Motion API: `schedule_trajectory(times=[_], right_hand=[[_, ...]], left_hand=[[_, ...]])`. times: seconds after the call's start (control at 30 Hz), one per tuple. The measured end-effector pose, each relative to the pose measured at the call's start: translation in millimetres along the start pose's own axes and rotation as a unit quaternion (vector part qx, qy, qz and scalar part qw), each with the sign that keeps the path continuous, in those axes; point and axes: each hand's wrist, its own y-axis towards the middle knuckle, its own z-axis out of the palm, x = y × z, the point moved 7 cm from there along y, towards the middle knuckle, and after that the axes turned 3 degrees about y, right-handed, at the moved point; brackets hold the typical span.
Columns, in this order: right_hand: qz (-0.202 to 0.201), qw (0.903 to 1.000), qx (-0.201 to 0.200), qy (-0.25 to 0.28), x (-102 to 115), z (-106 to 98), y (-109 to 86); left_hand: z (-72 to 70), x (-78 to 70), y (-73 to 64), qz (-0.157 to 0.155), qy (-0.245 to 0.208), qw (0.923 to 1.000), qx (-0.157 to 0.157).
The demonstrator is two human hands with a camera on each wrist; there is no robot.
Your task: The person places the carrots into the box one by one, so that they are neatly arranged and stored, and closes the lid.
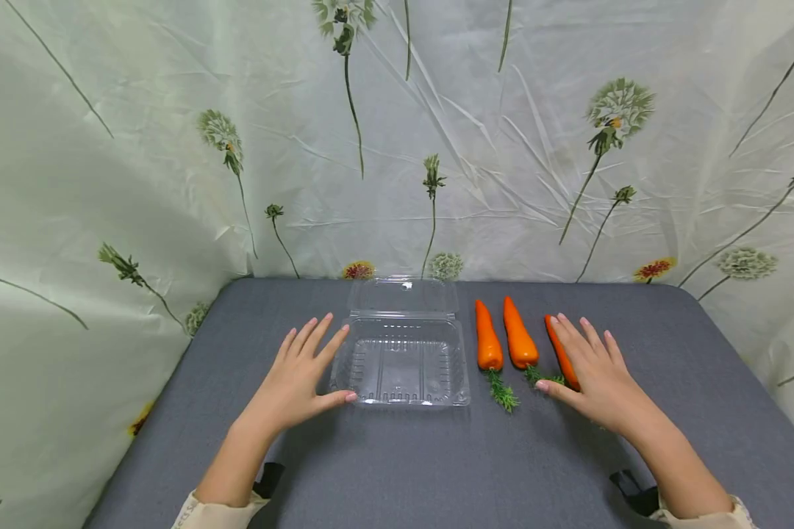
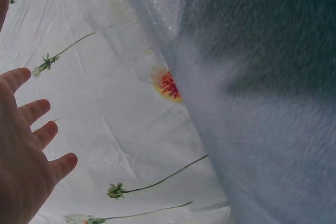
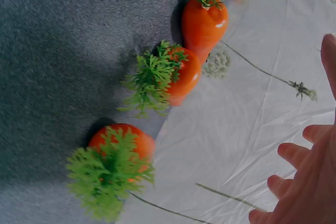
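Observation:
A clear plastic clamshell box [image 1: 401, 367] lies with its lid [image 1: 403, 295] folded back, away from the person. To its right are three orange carrots with green leafy tops: a left one [image 1: 489, 338], a middle one [image 1: 520, 334] and a right one [image 1: 561, 353]. My left hand [image 1: 298, 378], fingers spread, hovers at the box's left side, its thumb overlapping the near left corner in the head view. My right hand [image 1: 595, 378] is spread over the right carrot and hides part of it. Both hands hold nothing. In the right wrist view the leafy tops [image 3: 110, 171] face the camera.
The grey table [image 1: 397, 470] has rounded far corners. Behind it and along its left side hangs a pale curtain [image 1: 397, 147] printed with dandelions and other flowers. Dark straps [image 1: 267, 481] sit at the wrists, next to cream sleeves [image 1: 218, 512].

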Motion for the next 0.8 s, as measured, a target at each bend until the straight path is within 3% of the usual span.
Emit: schedule_trajectory(times=[0.17,0.37,0.5,0.8], right_hand=[[-0.002,0.9993,-0.02,0.032,-4.3,0.0,-1.6],[0.001,0.9976,-0.039,0.056,-9.8,3.0,-3.4],[0.002,0.9964,-0.055,0.065,-13.2,5.2,-4.3],[0.033,0.9914,-0.087,0.092,-22.9,12.8,-9.1]], left_hand=[[6.2,0.2,-2.0,-0.012,-0.019,0.9997,-0.007],[7.7,0.5,-6.1,-0.016,-0.037,0.9982,-0.045],[11.3,3.2,-10.1,-0.04,-0.061,0.996,-0.052],[26.3,7.5,-19.9,-0.12,-0.168,0.977,-0.055]])
